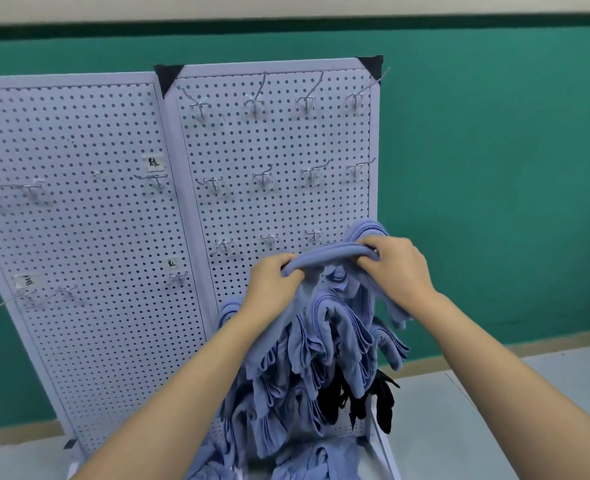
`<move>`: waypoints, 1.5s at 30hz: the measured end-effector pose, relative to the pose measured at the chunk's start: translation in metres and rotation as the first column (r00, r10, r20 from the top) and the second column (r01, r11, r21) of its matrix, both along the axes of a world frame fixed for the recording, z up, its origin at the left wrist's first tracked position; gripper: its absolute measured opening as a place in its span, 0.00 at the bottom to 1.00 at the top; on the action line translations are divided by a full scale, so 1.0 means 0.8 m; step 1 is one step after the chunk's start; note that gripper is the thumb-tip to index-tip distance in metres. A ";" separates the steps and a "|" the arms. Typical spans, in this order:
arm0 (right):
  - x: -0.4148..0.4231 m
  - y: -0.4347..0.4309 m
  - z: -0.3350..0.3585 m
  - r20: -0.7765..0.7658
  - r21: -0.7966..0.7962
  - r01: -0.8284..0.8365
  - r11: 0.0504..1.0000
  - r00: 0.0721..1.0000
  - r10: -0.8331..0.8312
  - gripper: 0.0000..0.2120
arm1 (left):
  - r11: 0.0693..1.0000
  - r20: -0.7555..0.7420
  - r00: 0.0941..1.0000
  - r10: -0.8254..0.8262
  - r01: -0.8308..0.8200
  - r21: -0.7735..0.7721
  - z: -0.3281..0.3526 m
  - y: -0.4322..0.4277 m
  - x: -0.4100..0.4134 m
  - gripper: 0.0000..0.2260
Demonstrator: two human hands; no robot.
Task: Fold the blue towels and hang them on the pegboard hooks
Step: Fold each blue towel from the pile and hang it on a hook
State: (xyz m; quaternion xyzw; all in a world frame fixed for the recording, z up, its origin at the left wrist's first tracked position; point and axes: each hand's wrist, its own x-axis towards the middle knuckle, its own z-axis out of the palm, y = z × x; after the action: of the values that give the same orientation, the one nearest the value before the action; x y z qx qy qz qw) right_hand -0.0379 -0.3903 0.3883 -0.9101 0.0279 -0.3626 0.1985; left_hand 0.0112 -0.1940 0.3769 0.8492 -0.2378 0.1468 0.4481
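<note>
Both hands gripped one folded blue towel (328,255). The left hand (275,284) curled round its left end and the right hand (395,268) pinched its right end, so the roll of cloth stretched between them in front of the pegboard (279,150).

The towel looked soft, light and limp; its loose lower part drooped under the hands. It would likely sag or unfold if held at one point only, so a grip at both ends of the folded edge seemed the safest, with the middle left free to drape over a hook.

Just above the hands stood a row of bare hooks (313,233). Another hung towel (366,230) sat just beyond the right hand and touched the held one.

Directly below the hands hung a dense cluster of blue towels (331,334), which crowded the lower board and hid its hooks. Dark cloths (381,400) dangled lower, to the right-hand side. More blue cloth (314,459) lay heaped at the board's foot.

Far to the left of the left hand stood a second panel (79,220) with paper labels (153,162).
</note>
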 end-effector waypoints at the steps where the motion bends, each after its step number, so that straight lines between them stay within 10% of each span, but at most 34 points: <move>1: 0.008 -0.001 0.006 0.030 0.035 -0.013 0.999 0.999 0.012 0.08 | 0.999 0.012 1.000 0.004 -0.003 -0.048 0.008 -0.005 0.003 0.07; 15: 0.126 0.016 0.029 0.004 0.201 0.058 0.978 0.998 -0.060 0.06 | 0.947 0.004 0.983 0.182 -0.174 -0.270 0.037 -0.084 0.089 0.14; 20: 0.137 0.008 -0.005 -0.004 0.181 0.029 0.983 1.000 -0.028 0.05 | 0.988 0.233 0.961 0.148 -0.132 -0.084 -0.016 -0.080 0.119 0.21; 25: 0.130 0.003 -0.071 -0.101 0.133 -0.001 0.991 0.995 0.015 0.08 | 0.988 0.137 0.987 0.077 -0.095 0.126 -0.078 -0.074 0.124 0.32; 34: 0.090 0.017 -0.078 -0.091 0.182 -0.078 0.980 0.991 0.096 0.22 | 0.989 0.055 0.997 0.060 -0.066 0.130 -0.069 -0.033 0.085 0.25; 45: -0.050 0.122 -0.171 -0.403 0.205 -0.152 0.967 0.887 0.225 0.15 | 0.974 -0.142 0.974 0.175 -0.150 0.170 -0.164 0.095 -0.041 0.13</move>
State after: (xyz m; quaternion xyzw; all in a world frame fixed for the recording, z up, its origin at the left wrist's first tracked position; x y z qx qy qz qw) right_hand -0.0783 -0.2926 0.2517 -0.9454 0.0118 -0.1317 0.2978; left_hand -0.0216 -0.1181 0.2458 0.9075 -0.1424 0.0971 0.3831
